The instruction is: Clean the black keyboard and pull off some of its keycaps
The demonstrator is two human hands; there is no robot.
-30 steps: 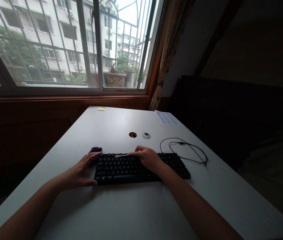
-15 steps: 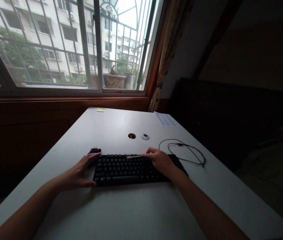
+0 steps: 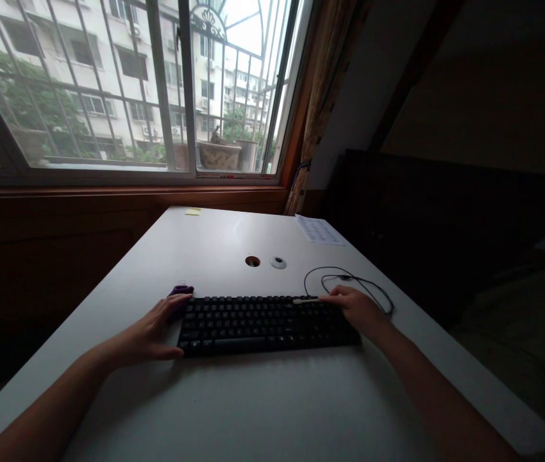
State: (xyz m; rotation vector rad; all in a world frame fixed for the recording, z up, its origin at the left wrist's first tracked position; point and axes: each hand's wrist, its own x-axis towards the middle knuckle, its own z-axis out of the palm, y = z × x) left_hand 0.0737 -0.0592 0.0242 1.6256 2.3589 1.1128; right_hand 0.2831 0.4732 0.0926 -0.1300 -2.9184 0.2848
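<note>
A black keyboard (image 3: 248, 324) lies on the white table in front of me. My left hand (image 3: 150, 333) braces its left end, thumb at the front corner and fingers at the back corner. Behind those fingers, partly covered, is a dark purple item (image 3: 182, 290), perhaps cloth. Pinched between the thumb and fingers of my right hand (image 3: 359, 311) is a thin pale stick with a rounded tip, which looks like a cotton swab (image 3: 307, 301). It points left over the top row of keys, right of the middle. Whether the tip touches the keys I cannot tell.
A black cable (image 3: 376, 280) loops on the table (image 3: 253, 404) behind my right hand. Farther back are a round cable hole (image 3: 252, 262), its white cover (image 3: 278, 262), a printed sheet (image 3: 319, 230) and a yellow note (image 3: 192, 212). A barred window stands beyond.
My right hand has moved right along the keyboard's top row with the cotton swab, uncovering keys on the right side. The left hand stays at the keyboard's left end.
</note>
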